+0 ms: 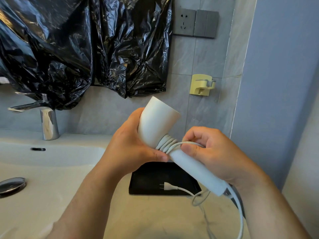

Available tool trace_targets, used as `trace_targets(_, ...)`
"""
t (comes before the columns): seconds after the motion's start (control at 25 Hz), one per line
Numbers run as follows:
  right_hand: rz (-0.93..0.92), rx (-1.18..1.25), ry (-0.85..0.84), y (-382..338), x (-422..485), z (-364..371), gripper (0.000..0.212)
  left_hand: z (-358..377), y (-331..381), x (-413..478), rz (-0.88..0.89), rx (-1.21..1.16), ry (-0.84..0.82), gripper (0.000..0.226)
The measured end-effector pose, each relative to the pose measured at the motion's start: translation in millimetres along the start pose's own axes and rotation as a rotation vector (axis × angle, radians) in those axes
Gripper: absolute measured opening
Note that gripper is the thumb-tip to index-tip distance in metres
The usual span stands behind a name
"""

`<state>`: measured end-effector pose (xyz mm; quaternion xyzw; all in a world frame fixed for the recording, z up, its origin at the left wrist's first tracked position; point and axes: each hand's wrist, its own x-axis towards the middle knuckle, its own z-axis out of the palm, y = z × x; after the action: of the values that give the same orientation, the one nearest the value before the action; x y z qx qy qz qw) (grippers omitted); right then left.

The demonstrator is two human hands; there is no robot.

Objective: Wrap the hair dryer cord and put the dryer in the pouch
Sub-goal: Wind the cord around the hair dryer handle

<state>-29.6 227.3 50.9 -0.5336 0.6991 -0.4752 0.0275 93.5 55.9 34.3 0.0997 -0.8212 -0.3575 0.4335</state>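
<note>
Hair dryer (159,124) is up in front of the wall, held in both hands above the counter (146,216), and the wrapping is well under way. Several turns of the cord (166,143) sit tight against each other around the neck, right where the handle (195,167) meets the body. Plenty is left, though: a long run of cord leaves the bottom of the handle, hangs down toward the lower edge of view, and a loose loop lies on the counter leading to the plug (170,186), which rests on the black tray (146,176). So I'd call the winding roughly half done, and the pouch step not yet started. No pouch is visible that I can be sure of.

Left hand (131,144) is curled round the body of the dryer, thumb pressed at the edge of the coils as if to keep them from slipping. Right hand (212,152) is closed over the upper handle, thumb and fingers pinching the strand of cord that arcs over the top of the coils. Dryer sits tilted, nozzle up and away, handle slanting down to the right, between the two hands and touching both.
</note>
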Motion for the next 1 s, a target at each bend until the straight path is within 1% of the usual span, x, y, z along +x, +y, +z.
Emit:
trace_targets(0.08, 0.01, 0.104, -0.032, 1, -1, -5, 0.018, -1, 0, 0, 0.04, -0.057, -0.013, 0.1)
trace_targets(0.2, 0.001, 0.417, -0.033, 2, -3, -13, 0.008, -3, 4, 1, 0.105, -0.163, -0.033, 0.105)
trace_targets(0.24, 0.007, 0.506, -0.032, 3, -3, -16, 0.013, -5, 4, 2, 0.117, -0.208, -0.027, 0.107)
trace_targets(0.32, -0.011, 0.584, -0.063, 7, -3, -18, 0.024, -8, 4, 2, 0.128, -0.27, -0.013, 0.107)
trace_targets(0.44, -0.018, 0.605, -0.089, 11, 4, -13, 0.033, -6, 8, 0, 0.155, -0.311, -0.041, 0.107)
trace_targets(0.56, -0.005, 0.609, -0.019, 13, 10, -11, 0.04, 2, 12, -1, 0.191, -0.296, -0.047, 0.102)
trace_targets(0.64, 0.014, 0.588, 0.008, 12, 12, -11, 0.036, 5, 12, -1, 0.223, -0.295, -0.034, 0.102)
trace_targets(0.76, 0.052, 0.542, 0.045, 11, 14, -5, 0.018, 5, 13, -2, 0.235, -0.238, 0.011, 0.106)
trace_targets(0.88, 0.068, 0.522, 0.078, 10, 12, -4, 0.019, 3, 16, -2, 0.207, -0.085, 0.039, 0.102)
trace_targets(1.0, 0.07, 0.524, 0.074, 9, 14, -2, 0.02, -1, 17, -2, 0.141, -0.084, 0.029, 0.099)
